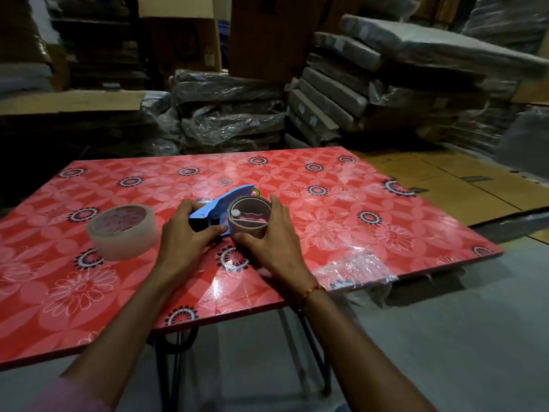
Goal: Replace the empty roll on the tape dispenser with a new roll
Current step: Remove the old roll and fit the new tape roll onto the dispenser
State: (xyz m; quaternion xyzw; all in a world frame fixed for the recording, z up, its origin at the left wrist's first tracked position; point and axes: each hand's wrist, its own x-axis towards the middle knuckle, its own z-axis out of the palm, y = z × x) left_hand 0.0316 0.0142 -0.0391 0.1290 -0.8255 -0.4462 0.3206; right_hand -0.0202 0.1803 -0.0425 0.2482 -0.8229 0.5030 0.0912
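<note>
Two hands at work. Left hand [190,230] curled round blue tape dispenser [221,205], thumb and fingers clamping body. Right hand [267,233] wrapped round empty roll [249,224], one, seated on dispenser. One new roll [123,231] flat on table [356,209], left of dispenser, near, not touching. One red thread on right wrist [312,291]. Crumpled plastic wrap [353,269] at table's near right edge.

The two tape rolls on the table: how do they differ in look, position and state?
The empty roll is a thin bare cardboard ring, while the new roll is thick with pale tape. The empty roll sits on the blue tape dispenser, gripped by the right hand; the new roll lies untouched, apart, to the left. Both lie flat, opening upward.
</note>
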